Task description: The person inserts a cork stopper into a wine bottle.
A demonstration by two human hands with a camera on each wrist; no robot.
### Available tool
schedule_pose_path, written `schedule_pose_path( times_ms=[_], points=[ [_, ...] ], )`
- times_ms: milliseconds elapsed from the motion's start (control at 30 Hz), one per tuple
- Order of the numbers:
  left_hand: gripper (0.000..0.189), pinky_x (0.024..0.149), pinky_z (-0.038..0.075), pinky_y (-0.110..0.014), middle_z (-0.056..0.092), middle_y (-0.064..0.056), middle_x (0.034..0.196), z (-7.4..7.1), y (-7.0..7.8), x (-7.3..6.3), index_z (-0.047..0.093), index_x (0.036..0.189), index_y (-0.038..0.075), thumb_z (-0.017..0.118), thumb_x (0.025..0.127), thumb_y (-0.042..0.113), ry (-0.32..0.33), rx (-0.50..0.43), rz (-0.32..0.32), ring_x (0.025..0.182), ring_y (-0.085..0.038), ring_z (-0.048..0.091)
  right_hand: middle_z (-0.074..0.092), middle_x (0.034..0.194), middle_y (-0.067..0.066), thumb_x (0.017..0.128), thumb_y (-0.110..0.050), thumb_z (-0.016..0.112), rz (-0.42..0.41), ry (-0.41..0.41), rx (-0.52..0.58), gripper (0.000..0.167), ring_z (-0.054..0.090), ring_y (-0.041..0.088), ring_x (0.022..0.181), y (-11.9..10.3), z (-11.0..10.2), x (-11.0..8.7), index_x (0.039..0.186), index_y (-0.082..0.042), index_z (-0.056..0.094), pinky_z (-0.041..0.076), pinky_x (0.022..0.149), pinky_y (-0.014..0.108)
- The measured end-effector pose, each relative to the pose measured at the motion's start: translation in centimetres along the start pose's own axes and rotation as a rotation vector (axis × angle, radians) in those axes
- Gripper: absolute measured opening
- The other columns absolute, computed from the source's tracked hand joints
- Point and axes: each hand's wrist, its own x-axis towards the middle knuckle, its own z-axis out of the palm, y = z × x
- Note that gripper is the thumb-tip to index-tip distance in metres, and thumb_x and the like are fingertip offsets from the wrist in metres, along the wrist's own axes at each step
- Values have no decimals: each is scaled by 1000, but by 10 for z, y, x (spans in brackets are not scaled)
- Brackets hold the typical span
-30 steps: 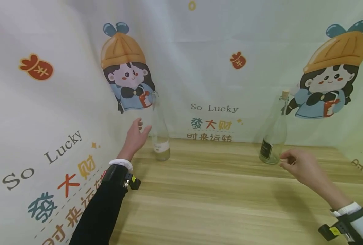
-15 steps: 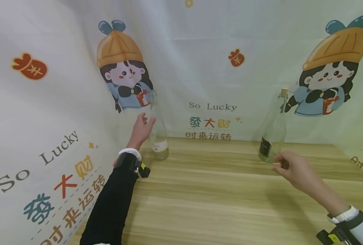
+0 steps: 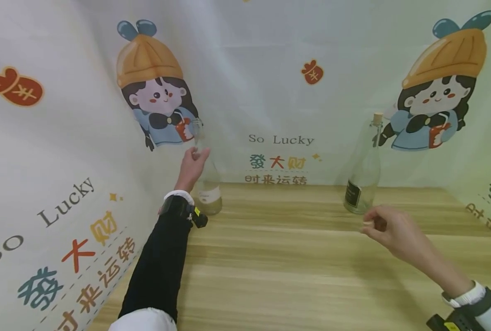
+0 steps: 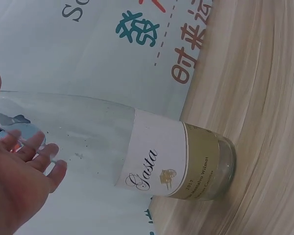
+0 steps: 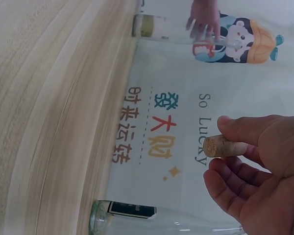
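Observation:
My left hand (image 3: pixel 191 168) is at the shoulder of a clear glass bottle (image 3: pixel 210 183) with a white and gold label. In the left wrist view, the fingers (image 4: pixel 53 172) show partly through the bottle's glass (image 4: pixel 159 156), and the thumb is near its other edge. A firm grip is not visible. My right hand (image 3: pixel 407 243) pinches a small cork (image 5: pixel 219 146) between thumb and fingers. Behind it stands a second clear bottle (image 3: pixel 363 177) with a black label and a cork stopper (image 3: pixel 377 117) in its mouth.
Both bottles stand upright on a wooden tabletop (image 3: pixel 295 271) near its back edge. A printed cloth backdrop (image 3: pixel 245 87) with cartoon figures and lettering rises behind the table and along the left and right sides.
My left hand has moved forward and up to the left bottle, its thumb and fingers drawing nearer together. The right hand has shifted slightly left with the cork. The head view has turned slightly.

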Motion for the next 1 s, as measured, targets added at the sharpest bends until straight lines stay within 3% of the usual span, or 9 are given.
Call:
schedule_pose_path(
  times_ms=[200,400,533,1000],
  points=[
    [84,118,36,-48,42,-24,156,8,0,7,27,160,2,56,103,56,5,20,-12,144,-36,42,59,79,-11,80,-1,87,-71,29,24,23,52,-1,65,-6,0,-6,94,-8,70,49,53,23],
    [75,117,38,-48,45,-23,154,17,-6,9,35,156,3,56,104,53,42,-12,-23,142,-35,44,59,81,-11,80,-1,87,-71,31,28,25,53,-1,68,-5,0,-11,95,-11,69,50,56,22],
    [72,116,38,-51,44,-21,154,23,-9,8,37,154,4,55,104,53,33,-39,-21,141,-36,44,59,82,-12,80,0,87,-84,34,40,26,54,-2,68,-4,0,-13,94,-11,69,50,56,22],
    [63,117,34,-54,52,-19,147,43,1,-6,43,149,7,50,107,53,-140,-68,39,137,-34,47,64,85,-11,76,3,88,-114,74,89,30,58,-1,69,-14,5,-12,94,-11,70,52,59,21]
  ],
)
